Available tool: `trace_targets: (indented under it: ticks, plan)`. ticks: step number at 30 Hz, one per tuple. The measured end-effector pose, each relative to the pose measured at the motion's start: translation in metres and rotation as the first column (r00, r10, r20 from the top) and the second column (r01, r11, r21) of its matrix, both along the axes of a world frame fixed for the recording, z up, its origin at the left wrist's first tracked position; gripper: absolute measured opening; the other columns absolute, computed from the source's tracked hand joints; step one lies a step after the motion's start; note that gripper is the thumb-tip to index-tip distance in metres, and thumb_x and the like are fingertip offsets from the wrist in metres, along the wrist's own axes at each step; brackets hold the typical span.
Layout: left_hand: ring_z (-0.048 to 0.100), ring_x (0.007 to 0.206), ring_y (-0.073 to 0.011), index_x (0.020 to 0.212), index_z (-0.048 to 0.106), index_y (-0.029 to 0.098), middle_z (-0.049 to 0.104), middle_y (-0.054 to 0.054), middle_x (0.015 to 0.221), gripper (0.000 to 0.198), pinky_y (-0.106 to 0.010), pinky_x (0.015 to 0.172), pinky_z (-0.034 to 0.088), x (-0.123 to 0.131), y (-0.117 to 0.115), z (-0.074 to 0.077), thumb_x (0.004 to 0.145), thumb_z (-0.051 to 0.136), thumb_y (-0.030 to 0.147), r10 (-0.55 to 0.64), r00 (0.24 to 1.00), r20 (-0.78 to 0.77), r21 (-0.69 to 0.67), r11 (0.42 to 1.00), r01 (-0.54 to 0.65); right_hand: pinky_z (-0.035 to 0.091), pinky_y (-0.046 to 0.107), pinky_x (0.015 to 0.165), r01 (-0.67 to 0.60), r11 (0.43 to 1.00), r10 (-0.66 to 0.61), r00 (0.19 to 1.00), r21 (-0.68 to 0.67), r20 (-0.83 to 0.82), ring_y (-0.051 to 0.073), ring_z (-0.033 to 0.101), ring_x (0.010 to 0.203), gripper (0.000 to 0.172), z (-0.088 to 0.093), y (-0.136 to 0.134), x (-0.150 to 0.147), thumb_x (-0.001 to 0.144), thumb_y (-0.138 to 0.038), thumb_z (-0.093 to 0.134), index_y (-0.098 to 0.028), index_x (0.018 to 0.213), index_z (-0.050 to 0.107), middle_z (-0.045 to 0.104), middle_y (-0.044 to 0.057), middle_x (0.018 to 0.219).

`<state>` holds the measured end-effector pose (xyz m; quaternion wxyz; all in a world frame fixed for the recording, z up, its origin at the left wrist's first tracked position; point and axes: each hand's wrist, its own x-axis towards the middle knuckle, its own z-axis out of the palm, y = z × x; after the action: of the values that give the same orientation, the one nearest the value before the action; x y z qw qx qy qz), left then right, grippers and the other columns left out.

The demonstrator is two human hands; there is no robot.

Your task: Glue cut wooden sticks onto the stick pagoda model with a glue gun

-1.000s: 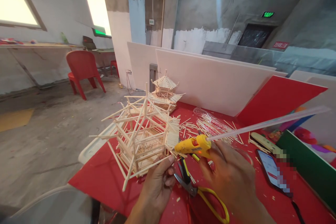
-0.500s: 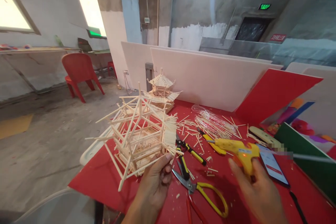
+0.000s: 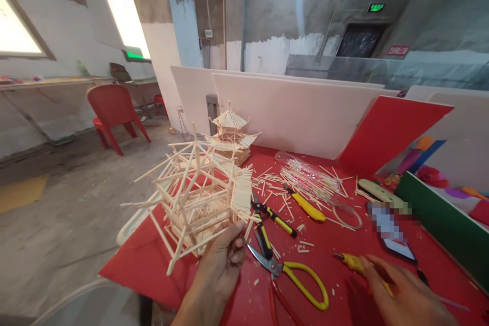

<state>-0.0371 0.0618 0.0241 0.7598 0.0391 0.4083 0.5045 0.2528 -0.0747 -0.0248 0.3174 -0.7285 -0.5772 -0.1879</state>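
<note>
My left hand is closed at the near right corner of a pavilion frame built of thin wooden sticks, thumb on its lower edge. Roof sticks cover only the right side of this frame; elsewhere the bare beams show. My right hand is low at the right, closed around a yellow glue gun whose nozzle points left. Its grip is mostly hidden by the fingers. Between the hands lie scissors with yellow and red handles, and black-and-yellow pliers.
A finished-looking stick pavilion stands behind. Loose sticks lie in and around clear plastic wrap, near a yellow cutter. A phone, green board and red board are at the right.
My right hand has moved down and right with the glue gun, away from the pavilion frame and toward the table. My left hand keeps its place at the frame's corner. The view has shifted slightly.
</note>
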Motion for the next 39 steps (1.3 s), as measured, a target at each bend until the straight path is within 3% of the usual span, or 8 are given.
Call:
trace_targets:
  ticks: [2,4,6,8,10,18,29,39]
  plan:
    - [0.046,0.041,-0.0018,0.079,0.052,0.016,0.053,0.006,0.063,0.028,-0.009,0.031,0.025,-0.001,-0.001,0.0,0.071,0.072,-0.002,0.0,1.0,0.004,0.003,1.0,0.0,0.053,0.03,0.057,-0.048,0.998,0.049,0.999,0.036,-0.022,0.02,0.068,0.066,0.027,0.013,0.022,-0.038,0.092,-0.044,0.053,-0.025,0.089,0.071,0.072,0.004,0.081]
    - [0.046,0.042,-0.0019,0.08,0.053,0.016,0.053,0.006,0.063,0.029,-0.009,0.031,0.025,-0.001,-0.001,0.0,0.069,0.074,-0.002,-0.011,1.0,0.005,0.01,1.0,0.011,0.054,0.026,0.067,-0.305,0.949,0.315,0.936,0.086,-0.156,0.017,0.068,0.071,0.016,0.022,0.045,-0.08,0.093,-0.032,0.057,-0.024,0.086,0.069,0.07,0.002,0.079]
    - [0.046,0.041,-0.0019,0.08,0.053,0.016,0.053,0.006,0.062,0.03,-0.01,0.031,0.024,-0.002,0.0,-0.002,0.068,0.075,0.0,-0.026,1.0,-0.007,0.009,1.0,0.026,0.053,0.025,0.069,-0.455,0.873,0.484,0.848,0.174,-0.214,0.015,0.066,0.074,0.01,0.029,0.065,-0.117,0.092,-0.022,0.058,-0.023,0.087,0.066,0.067,0.001,0.078]
    - [0.045,0.041,-0.0021,0.079,0.054,0.016,0.053,0.006,0.062,0.031,-0.01,0.031,0.023,-0.003,0.001,-0.005,0.065,0.078,0.002,-0.034,0.999,-0.025,0.01,0.999,0.034,0.054,0.028,0.075,-0.505,0.824,0.555,0.811,0.257,-0.186,0.017,0.065,0.085,0.007,0.034,0.082,-0.143,0.089,-0.021,0.063,-0.021,0.096,0.064,0.066,0.004,0.089]
    - [0.045,0.041,-0.0022,0.078,0.055,0.015,0.054,0.006,0.061,0.032,-0.011,0.031,0.022,-0.004,0.001,-0.008,0.063,0.081,0.005,-0.041,0.998,-0.038,0.038,0.998,0.042,0.053,0.034,0.082,-0.483,0.827,0.542,0.82,0.288,-0.182,0.02,0.062,0.095,0.022,0.037,0.094,-0.158,0.086,-0.023,0.067,-0.02,0.108,0.061,0.064,0.008,0.101]
    - [0.041,0.041,-0.0017,0.074,0.057,0.015,0.052,0.007,0.054,0.038,-0.011,0.033,0.02,-0.002,0.001,-0.015,0.055,0.089,0.019,-0.079,0.995,-0.056,0.129,0.988,0.086,0.05,0.039,0.082,-0.476,0.835,0.515,0.853,0.277,-0.085,0.023,0.056,0.1,0.016,0.034,0.114,-0.164,0.084,-0.016,0.068,-0.023,0.098,0.068,0.058,0.008,0.109]
    - [0.04,0.04,-0.002,0.086,0.06,0.017,0.056,0.007,0.058,0.041,-0.012,0.033,0.023,0.005,-0.005,-0.013,0.057,0.088,0.024,0.034,0.995,-0.097,0.184,0.983,-0.016,0.051,0.041,0.089,-0.546,0.8,0.546,0.834,0.247,0.078,0.025,0.055,0.104,0.023,0.036,0.112,-0.161,0.087,-0.015,0.065,-0.019,0.109,0.068,0.064,0.009,0.112]
    - [0.046,0.04,-0.0049,0.086,0.065,0.015,0.056,0.006,0.051,0.031,-0.012,0.033,0.026,0.008,-0.008,-0.015,0.067,0.084,0.029,0.09,0.98,-0.175,0.297,0.954,-0.034,0.051,0.038,0.092,-0.585,0.754,0.584,0.805,0.298,0.104,0.024,0.056,0.106,0.021,0.033,0.115,-0.163,0.088,-0.01,0.065,-0.013,0.108,0.068,0.067,0.01,0.111]
